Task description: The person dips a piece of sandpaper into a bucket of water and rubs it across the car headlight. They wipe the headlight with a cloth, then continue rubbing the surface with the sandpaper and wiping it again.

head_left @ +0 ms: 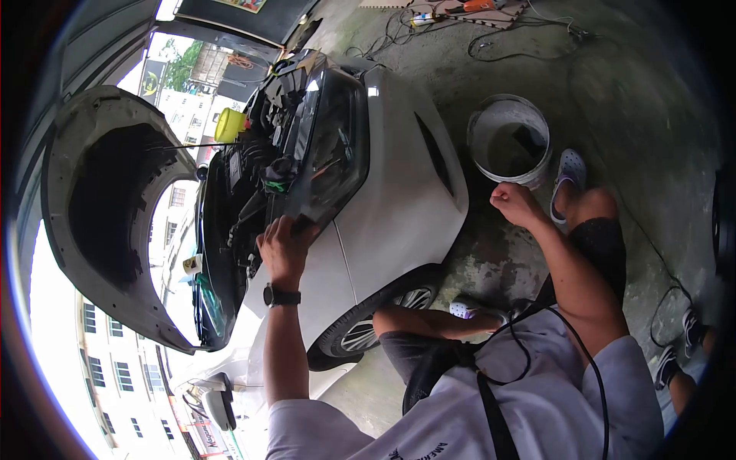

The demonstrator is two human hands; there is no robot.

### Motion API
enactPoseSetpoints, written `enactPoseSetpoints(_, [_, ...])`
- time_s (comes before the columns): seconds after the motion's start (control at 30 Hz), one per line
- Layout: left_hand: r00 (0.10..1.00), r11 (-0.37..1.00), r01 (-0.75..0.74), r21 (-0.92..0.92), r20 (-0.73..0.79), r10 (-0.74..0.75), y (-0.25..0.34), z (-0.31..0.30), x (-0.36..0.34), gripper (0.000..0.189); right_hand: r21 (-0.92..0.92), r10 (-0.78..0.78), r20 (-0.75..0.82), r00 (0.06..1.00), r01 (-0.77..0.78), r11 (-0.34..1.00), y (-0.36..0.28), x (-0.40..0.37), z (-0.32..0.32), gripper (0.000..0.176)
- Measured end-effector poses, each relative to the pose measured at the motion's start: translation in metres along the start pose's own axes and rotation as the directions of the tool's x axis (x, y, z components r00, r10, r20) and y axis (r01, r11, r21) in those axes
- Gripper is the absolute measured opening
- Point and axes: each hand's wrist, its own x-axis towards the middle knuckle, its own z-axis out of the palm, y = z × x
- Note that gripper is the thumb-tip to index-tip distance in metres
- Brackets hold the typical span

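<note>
My left hand (284, 247), with a dark watch on the wrist, has its fingers closed around a small dark pad (305, 228) at the lower end of the headlight (337, 146) of a white car (391, 199). The pad is partly hidden by the fingers. My right hand (515, 202) is curled into a loose fist just below the rim of a white bucket (476, 146), with nothing visible in it. Inside the bucket lies a dark item (529, 140).
The car's hood (57, 207) stands raised over the engine bay, where a yellow container (230, 125) sits. A front wheel (383, 314) is near my knee. Cables (399, 34) and an orange tool (481, 4) lie on the floor. Another person's feet (682, 353) show at lower right.
</note>
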Motion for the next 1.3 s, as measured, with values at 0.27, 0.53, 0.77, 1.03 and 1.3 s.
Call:
enactPoseSetpoints(0.27, [0.999, 0.997, 0.016, -0.079, -0.038, -0.019, 0.019, 0.019, 0.020, 0.039, 0.040, 0.097, 0.061, 0.993, -0.099, 0.994, 0.002, 0.005, 0.003, 0.029])
enactPoseSetpoints(0.53, [0.997, 0.998, -0.017, 0.059, -0.074, 0.022, 0.004, 0.002, -0.014, 0.039, -0.007, 0.041, -0.018, 0.999, -0.041, 0.999, -0.002, -0.002, -0.007, 0.028])
enactPoseSetpoints(0.77, [0.990, 0.999, -0.042, 0.032, -0.137, 0.046, 0.040, 0.023, 0.022, 0.039, 0.066, 0.110, 0.045, 0.993, -0.113, 0.991, -0.005, -0.001, -0.006, 0.029])
enactPoseSetpoints(1.03, [0.997, 0.998, 0.019, 0.052, -0.076, -0.015, 0.012, 0.009, -0.010, 0.042, 0.025, 0.032, -0.046, 0.998, -0.031, 0.999, 0.009, -0.002, -0.013, 0.028])
enactPoseSetpoints(1.3, [0.997, 0.998, 0.062, 0.030, -0.039, -0.061, 0.023, 0.020, -0.001, 0.042, 0.038, 0.042, -0.005, 0.999, -0.042, 0.998, 0.000, -0.001, -0.009, 0.028])
